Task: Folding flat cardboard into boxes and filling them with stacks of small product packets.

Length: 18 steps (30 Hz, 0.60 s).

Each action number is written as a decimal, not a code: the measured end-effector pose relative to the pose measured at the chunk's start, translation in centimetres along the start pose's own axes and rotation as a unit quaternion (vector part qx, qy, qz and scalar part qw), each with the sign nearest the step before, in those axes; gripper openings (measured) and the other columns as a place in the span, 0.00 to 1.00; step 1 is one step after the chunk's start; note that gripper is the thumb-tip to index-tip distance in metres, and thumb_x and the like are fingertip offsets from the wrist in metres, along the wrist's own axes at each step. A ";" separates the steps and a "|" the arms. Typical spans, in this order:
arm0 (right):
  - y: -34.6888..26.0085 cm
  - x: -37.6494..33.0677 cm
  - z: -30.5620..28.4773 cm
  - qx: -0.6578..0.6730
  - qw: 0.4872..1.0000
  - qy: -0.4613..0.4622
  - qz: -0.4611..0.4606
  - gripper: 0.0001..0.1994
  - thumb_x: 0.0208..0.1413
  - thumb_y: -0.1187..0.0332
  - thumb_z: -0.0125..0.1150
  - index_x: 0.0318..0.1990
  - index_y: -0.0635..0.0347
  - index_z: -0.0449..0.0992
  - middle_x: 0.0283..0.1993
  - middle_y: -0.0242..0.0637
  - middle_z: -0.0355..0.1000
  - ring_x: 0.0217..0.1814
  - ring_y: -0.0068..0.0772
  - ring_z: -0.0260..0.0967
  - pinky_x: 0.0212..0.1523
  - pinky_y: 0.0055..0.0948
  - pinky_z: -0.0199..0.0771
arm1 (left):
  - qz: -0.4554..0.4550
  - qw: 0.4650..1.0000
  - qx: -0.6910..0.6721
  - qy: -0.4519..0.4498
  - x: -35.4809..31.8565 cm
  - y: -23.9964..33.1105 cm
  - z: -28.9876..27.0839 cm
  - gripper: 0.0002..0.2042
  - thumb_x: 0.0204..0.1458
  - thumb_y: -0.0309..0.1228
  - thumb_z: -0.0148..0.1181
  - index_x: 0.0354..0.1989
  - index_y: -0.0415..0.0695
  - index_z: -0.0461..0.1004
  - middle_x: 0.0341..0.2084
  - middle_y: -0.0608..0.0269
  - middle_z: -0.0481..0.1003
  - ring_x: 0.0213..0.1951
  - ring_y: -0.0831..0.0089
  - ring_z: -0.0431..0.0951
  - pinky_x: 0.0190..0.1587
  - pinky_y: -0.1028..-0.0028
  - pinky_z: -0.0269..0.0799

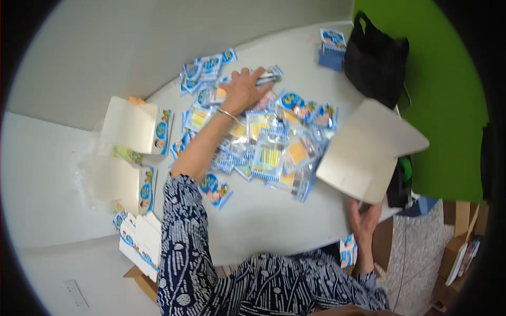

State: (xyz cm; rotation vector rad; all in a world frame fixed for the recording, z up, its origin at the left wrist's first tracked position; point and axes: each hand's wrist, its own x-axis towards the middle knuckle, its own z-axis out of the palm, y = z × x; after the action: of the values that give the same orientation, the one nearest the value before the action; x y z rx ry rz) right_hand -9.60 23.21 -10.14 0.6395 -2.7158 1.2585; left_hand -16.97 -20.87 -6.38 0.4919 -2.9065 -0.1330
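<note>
On the white table a loose pile of small clear plastic packets [268, 158] with blue-and-white printing and yellow and green strips inside is spread out. My left hand [243, 90] reaches over the pile's far side, with a blue-edged packet [270, 75] between its thumb and forefinger. The other fingers spread over the packets below. At the right table edge my right hand [365, 220] grips the lower edge of an open white cardboard box [356, 152]. The box tilts with its flap out to the right, and its back is hidden.
Open white printed boxes [162, 131] stand along the left edge, above flat folded cartons [139, 245]. A black bag [375, 63] and a neat stack of blue packets [332, 52] sit at the far right. Brown cardboard boxes [458, 247] stand on the floor at right.
</note>
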 end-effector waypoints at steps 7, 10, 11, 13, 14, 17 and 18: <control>-1.8 0.4 -0.7 -0.037 0.995 0.032 -0.089 0.31 0.48 0.68 0.68 0.59 0.69 0.62 0.60 0.55 0.62 0.63 0.59 0.57 0.62 0.45 0.58 | 0.016 0.991 -0.129 0.001 -5.4 -0.9 -3.6 0.21 0.50 0.53 0.59 0.48 0.55 0.78 0.39 0.52 0.78 0.43 0.52 0.77 0.43 0.55 0.72; -2.3 0.2 -0.8 -0.066 0.990 0.066 -0.110 0.25 0.50 0.68 0.66 0.54 0.69 0.66 0.55 0.56 0.64 0.56 0.60 0.61 0.56 0.45 0.62 | 0.051 0.980 -0.192 0.016 -8.0 -0.5 -5.5 0.17 0.53 0.46 0.57 0.43 0.47 0.79 0.36 0.49 0.78 0.39 0.51 0.77 0.40 0.61 0.72; -2.0 0.3 -0.6 -0.080 0.987 0.069 -0.119 0.26 0.50 0.68 0.66 0.54 0.68 0.66 0.55 0.56 0.64 0.56 0.60 0.61 0.56 0.45 0.62 | 0.051 0.980 -0.191 0.016 -9.1 -0.2 -6.1 0.17 0.53 0.46 0.57 0.43 0.47 0.79 0.36 0.49 0.78 0.39 0.51 0.77 0.40 0.61 0.72; -1.8 0.3 -0.5 -0.079 0.985 0.083 -0.131 0.26 0.51 0.67 0.66 0.56 0.68 0.64 0.55 0.55 0.64 0.55 0.56 0.62 0.54 0.44 0.64 | 0.093 0.975 -0.184 0.082 -12.0 0.3 -7.2 0.14 0.54 0.39 0.58 0.42 0.45 0.79 0.35 0.50 0.78 0.37 0.52 0.78 0.38 0.62 0.72; -1.9 0.1 -0.6 -0.080 0.982 0.096 -0.143 0.27 0.52 0.66 0.66 0.57 0.68 0.63 0.55 0.53 0.65 0.55 0.52 0.63 0.53 0.43 0.65 | 0.124 0.967 -0.172 0.138 -13.2 0.4 -7.4 0.11 0.53 0.33 0.59 0.42 0.43 0.79 0.35 0.52 0.79 0.37 0.55 0.78 0.37 0.64 0.73; -3.4 -0.7 -1.5 0.082 0.992 0.073 0.062 0.29 0.54 0.65 0.66 0.60 0.67 0.61 0.55 0.48 0.65 0.54 0.39 0.63 0.49 0.35 0.68 | 0.126 0.956 -0.147 0.220 -17.5 2.8 -7.5 0.10 0.51 0.30 0.61 0.40 0.42 0.79 0.36 0.55 0.79 0.38 0.58 0.79 0.37 0.65 0.75; -2.0 -1.1 -1.1 0.097 0.989 0.106 0.036 0.28 0.56 0.66 0.64 0.61 0.66 0.60 0.53 0.43 0.65 0.51 0.29 0.63 0.45 0.28 0.68 | 0.148 0.958 -0.111 0.219 -18.7 3.7 -7.1 0.12 0.52 0.32 0.59 0.43 0.40 0.77 0.36 0.56 0.79 0.35 0.60 0.79 0.36 0.64 0.75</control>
State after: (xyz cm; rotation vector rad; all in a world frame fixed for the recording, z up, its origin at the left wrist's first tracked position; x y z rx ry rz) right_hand -7.90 23.19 -8.25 0.3982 -2.4845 1.5260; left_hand 0.58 -11.52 -2.23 0.0336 -2.4515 -0.2656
